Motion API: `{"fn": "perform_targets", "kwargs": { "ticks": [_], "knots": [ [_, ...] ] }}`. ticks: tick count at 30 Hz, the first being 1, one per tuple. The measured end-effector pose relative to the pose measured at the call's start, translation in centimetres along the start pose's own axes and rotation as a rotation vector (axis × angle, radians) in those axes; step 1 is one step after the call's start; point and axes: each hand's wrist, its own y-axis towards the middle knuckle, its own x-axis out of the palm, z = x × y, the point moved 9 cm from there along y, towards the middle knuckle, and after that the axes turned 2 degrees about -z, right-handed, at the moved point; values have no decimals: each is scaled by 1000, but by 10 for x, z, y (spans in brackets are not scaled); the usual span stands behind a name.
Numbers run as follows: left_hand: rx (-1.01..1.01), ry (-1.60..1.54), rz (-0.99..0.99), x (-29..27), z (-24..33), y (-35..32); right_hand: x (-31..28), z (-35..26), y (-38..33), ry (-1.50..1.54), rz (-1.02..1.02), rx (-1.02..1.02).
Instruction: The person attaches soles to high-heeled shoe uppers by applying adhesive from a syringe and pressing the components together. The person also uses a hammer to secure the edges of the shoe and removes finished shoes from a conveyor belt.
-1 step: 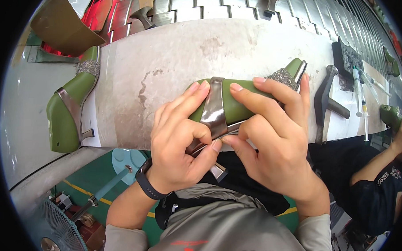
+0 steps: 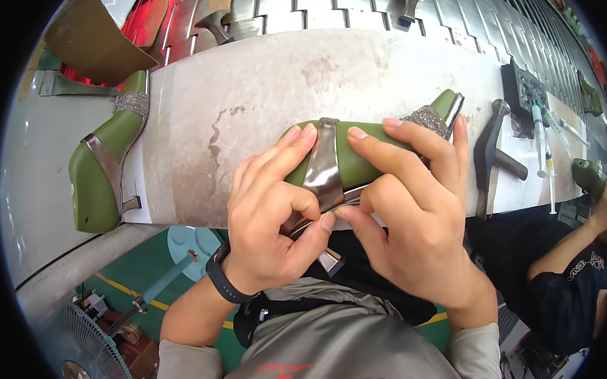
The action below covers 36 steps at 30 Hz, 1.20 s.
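In both hands lies a sandal on a green shoe last [image 2: 363, 162], on its side at the front edge of the bench. A shiny bronze strap [image 2: 324, 163] crosses its forefoot, and a glittery band [image 2: 429, 119] circles the ankle end. My left hand [image 2: 268, 217] is closed on the toe end, thumb and bent forefinger pinching the sole edge beside the strap. My right hand [image 2: 415, 216] grips the middle, its fingers over the last and its thumb tip at the same sole edge. What lies between the thumb tips is too small to make out. The heel [image 2: 330, 261] shows below.
A matching sandal on a last [image 2: 102, 171] lies at the left of the bench [image 2: 259, 77]. On the right are a hammer [image 2: 490, 149], syringes [image 2: 540, 138] and a black block [image 2: 524, 88]. A slatted metal conveyor [image 2: 337, 11] runs behind. A co-worker's hand [image 2: 606, 209] holds another green last.
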Motion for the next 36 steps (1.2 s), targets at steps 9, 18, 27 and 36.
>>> {"fn": "perform_targets", "kwargs": {
  "ticks": [9,18,27,36],
  "knots": [
    [-146,-150,-20,-11,-7,13,-18,26,15,-87,-99,-122],
    [-24,-95,-414,26,-1,58,-24,33,10,-59,-92,-16],
    [40,24,-335,29,-1,57,-52,101,-23,39,220,68],
    [132,128,-483,56,28,92,-72,137,-75,-150,144,191]
  ]
}}
